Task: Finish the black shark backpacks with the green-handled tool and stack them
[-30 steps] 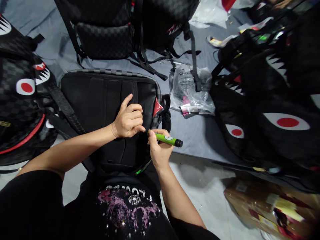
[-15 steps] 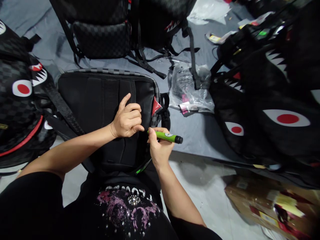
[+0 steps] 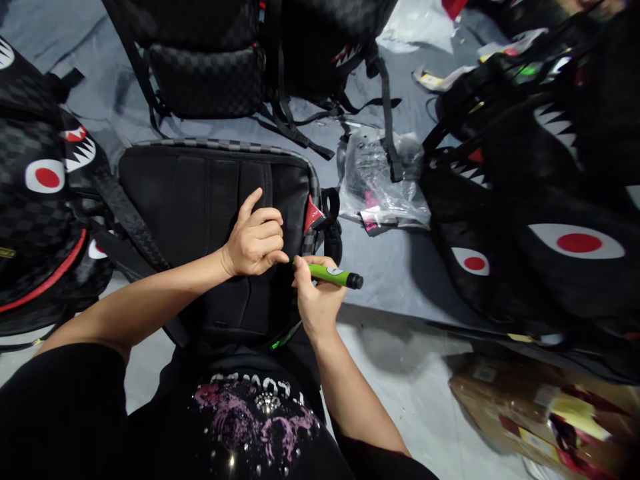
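At the left edge of the frame stands a checkered backpack (image 3: 27,217) with a red-and-white eye. Left of centre at the top is another checkered backpack (image 3: 205,80); below it, mid-frame, a black bag (image 3: 185,190) lies with its padded panel up. My left hand (image 3: 257,237) is over that panel, index finger raised away from the thumb, the others curled; I cannot tell whether they grip the bag. A red triangular piece (image 3: 313,215) shows at the bag's right edge. Just below it, my right hand (image 3: 321,300) pinches a green marker (image 3: 330,274), its dark end toward the right. Further right come a clear plastic bag (image 3: 380,173), dark shark-face backpacks (image 3: 525,287) and, lower right, a cardboard box (image 3: 493,407).
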`<state>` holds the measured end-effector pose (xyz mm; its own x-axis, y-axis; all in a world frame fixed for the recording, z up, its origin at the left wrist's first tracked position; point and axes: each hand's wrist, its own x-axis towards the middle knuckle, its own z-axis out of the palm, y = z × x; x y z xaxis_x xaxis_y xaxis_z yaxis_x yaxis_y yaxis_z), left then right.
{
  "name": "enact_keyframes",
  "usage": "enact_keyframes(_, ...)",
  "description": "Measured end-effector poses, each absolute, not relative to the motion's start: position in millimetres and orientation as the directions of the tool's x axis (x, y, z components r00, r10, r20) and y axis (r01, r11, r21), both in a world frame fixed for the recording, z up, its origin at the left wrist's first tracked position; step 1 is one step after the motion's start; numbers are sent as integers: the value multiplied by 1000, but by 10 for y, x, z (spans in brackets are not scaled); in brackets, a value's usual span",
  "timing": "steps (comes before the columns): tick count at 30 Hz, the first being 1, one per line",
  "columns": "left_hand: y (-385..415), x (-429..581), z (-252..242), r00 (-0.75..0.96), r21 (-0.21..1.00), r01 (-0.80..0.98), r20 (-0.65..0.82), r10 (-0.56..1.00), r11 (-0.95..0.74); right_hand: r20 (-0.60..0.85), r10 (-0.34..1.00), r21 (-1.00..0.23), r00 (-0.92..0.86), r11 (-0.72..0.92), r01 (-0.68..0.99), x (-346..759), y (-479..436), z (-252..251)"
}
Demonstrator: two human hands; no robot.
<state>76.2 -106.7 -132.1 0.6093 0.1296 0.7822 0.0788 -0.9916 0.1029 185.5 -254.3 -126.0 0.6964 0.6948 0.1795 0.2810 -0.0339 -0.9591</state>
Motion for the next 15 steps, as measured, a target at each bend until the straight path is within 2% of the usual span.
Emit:
enact_keyframes(3, -1062, 759, -1330, 632, 103, 103, 761, 145, -989, 182, 691, -953, 700, -51, 298, 1848, -2545, -1271)
enact_keyframes(15, -1070, 783, -1297, 558, 62, 68, 825, 89, -996, 210, 678, -942, 704, -52, 332, 1837, -2598, -1372)
